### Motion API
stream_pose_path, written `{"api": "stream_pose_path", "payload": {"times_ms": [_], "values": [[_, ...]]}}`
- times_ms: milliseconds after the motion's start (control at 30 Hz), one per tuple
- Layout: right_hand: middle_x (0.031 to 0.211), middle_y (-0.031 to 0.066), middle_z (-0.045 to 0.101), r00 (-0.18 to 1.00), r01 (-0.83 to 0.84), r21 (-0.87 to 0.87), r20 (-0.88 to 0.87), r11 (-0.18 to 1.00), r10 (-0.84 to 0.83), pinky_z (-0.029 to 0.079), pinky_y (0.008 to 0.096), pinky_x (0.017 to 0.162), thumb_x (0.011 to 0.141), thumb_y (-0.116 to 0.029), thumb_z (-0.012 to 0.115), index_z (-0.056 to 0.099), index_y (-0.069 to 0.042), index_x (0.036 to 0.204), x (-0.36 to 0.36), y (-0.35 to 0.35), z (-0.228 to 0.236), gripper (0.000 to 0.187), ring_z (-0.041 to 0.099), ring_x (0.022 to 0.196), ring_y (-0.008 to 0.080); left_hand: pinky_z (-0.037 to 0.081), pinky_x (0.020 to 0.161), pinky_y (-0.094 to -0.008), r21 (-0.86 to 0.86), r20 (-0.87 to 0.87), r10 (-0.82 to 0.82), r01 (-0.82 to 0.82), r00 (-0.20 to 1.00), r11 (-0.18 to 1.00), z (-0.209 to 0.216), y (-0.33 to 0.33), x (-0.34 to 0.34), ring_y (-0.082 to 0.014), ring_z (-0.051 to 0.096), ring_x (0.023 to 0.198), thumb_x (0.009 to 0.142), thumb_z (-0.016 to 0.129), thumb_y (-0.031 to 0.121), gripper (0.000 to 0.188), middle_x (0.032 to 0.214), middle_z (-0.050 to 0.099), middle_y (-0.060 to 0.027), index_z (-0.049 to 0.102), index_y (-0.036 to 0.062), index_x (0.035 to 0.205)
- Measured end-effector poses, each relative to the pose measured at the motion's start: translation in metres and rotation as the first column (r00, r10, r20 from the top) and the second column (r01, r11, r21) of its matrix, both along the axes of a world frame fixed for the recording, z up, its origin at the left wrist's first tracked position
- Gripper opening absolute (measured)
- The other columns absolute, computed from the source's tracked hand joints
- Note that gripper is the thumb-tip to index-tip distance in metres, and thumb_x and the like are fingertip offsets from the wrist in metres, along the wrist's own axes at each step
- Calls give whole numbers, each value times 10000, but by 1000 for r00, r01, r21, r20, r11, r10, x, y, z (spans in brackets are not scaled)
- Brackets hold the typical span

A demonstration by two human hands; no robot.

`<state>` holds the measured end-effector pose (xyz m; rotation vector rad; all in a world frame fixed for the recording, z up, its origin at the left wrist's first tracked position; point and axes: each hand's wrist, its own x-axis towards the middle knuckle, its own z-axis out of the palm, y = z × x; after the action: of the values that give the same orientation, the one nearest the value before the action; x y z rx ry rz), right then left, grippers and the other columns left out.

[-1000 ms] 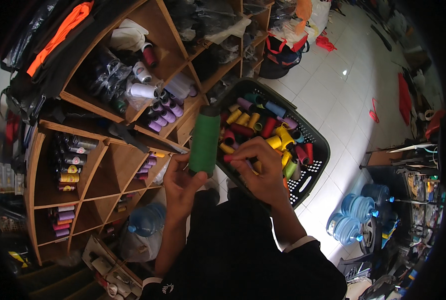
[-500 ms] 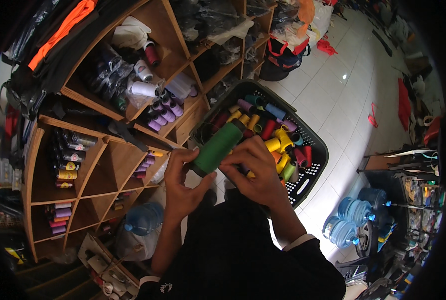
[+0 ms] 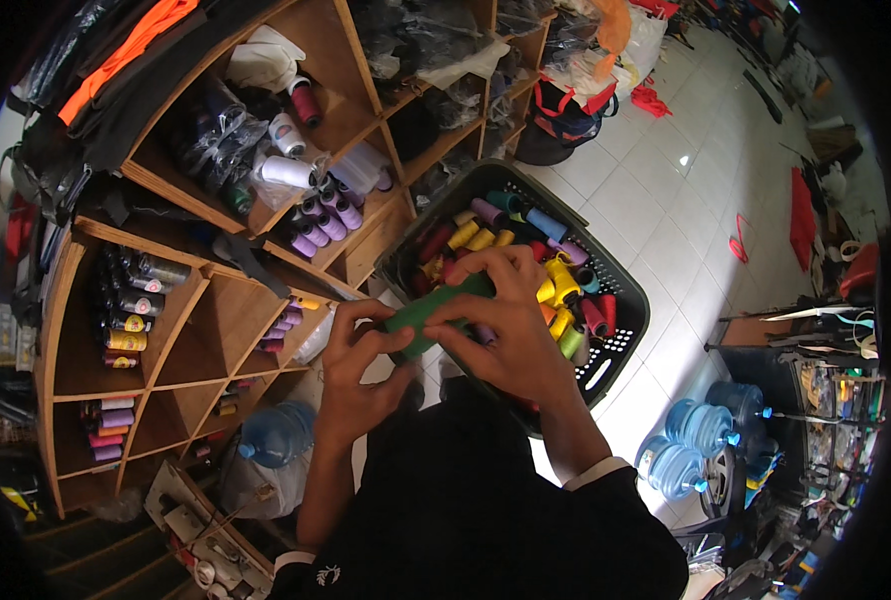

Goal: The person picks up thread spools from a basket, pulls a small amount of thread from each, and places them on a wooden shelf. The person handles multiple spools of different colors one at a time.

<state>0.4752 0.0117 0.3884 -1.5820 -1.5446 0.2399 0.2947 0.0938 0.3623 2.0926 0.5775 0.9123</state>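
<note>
A green thread spool (image 3: 421,314) lies tilted between my two hands, over the near side of a dark basket. My left hand (image 3: 358,358) grips its lower-left end between thumb and fingers. Across the other end curls my right hand (image 3: 506,318), its fingertips pressed against the green thread near the middle. Part of the spool is hidden behind the right fingers. Beneath and beyond, the perforated plastic basket (image 3: 631,335) holds many thread spools, among them a yellow spool (image 3: 563,283), a blue spool (image 3: 547,223) and a red spool (image 3: 607,308).
To the left, a wooden cubby shelf (image 3: 198,342) holds purple spools (image 3: 318,228) and other thread. Blue water jugs (image 3: 703,426) stand on the tiled floor (image 3: 666,225) at right; another jug (image 3: 278,434) is at lower left. A dark bag (image 3: 564,125) sits beyond the basket.
My right hand has moved up over the spool's far end and now covers it. The spool has tilted flatter; my left hand keeps hold of the near end.
</note>
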Motion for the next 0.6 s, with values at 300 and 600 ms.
{"api": "stream_pose_path", "payload": {"times_ms": [300, 600], "values": [[1108, 86, 515, 930, 146, 113, -353, 983, -98, 391, 364, 885, 749, -91, 707, 683, -83, 956, 13, -7, -9, 209, 421, 1105, 267, 519, 746, -330, -34, 72, 55, -52, 996, 998, -6, 1, -4, -249, 592, 889, 566, 710, -143, 350, 1052, 497, -139, 626, 8, 870], [1152, 120, 479, 998, 43, -36, -52, 998, -45, 385, 409, 913, 790, -61, 658, 644, -64, 940, 20, -8, -10, 150, 425, 1082, 300, 514, 795, -349, 37, 119, 77, -82, 990, 996, -10, 2, -4, -261, 582, 924, 521, 690, -146, 369, 1049, 512, -141, 647, 29, 843]]}}
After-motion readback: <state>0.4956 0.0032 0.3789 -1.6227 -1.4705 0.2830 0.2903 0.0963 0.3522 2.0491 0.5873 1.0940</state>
